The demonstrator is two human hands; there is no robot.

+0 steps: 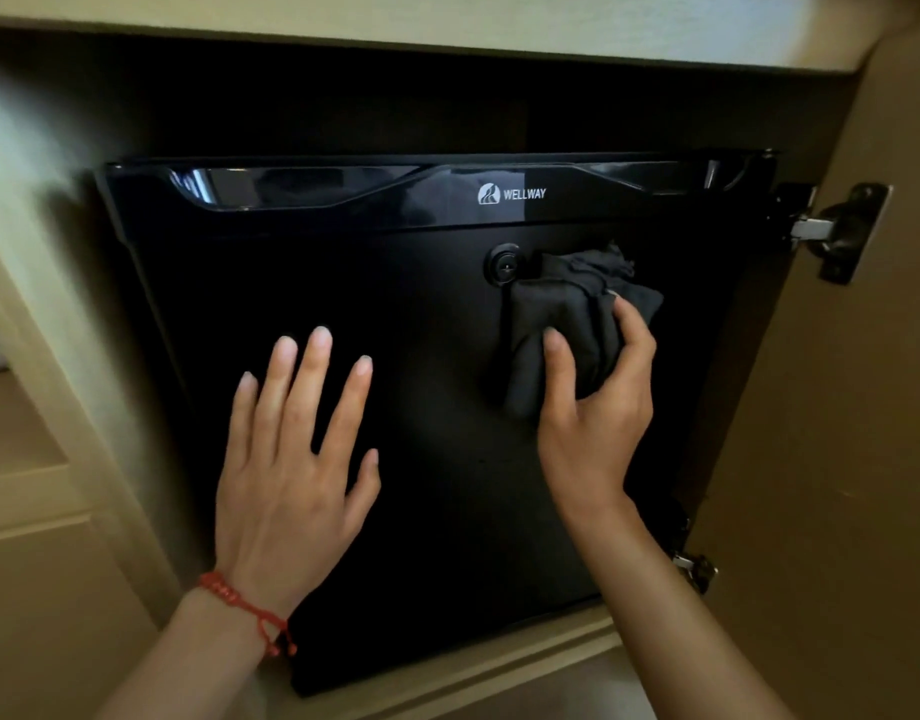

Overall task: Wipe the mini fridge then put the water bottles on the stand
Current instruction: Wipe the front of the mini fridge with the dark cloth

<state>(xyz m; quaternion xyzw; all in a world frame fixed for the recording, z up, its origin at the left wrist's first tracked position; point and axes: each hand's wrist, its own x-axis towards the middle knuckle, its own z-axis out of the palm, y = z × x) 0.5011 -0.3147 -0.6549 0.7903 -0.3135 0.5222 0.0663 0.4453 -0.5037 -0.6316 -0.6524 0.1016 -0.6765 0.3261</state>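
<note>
A black mini fridge [427, 314] with a glossy top strip and a round lock [505, 264] sits inside a beige cabinet, its door shut. My right hand [595, 407] grips a dark grey cloth [567, 314] and presses it against the fridge door just below and right of the lock. My left hand [297, 459] lies flat on the door's lower left with fingers spread; a red string bracelet is on that wrist. No water bottles or stand are in view.
The cabinet door [837, 459] stands open on the right, with a metal hinge [842, 231] near the top and another [697, 566] lower down. The cabinet frame [47, 314] borders the fridge on the left; a shelf edge runs above.
</note>
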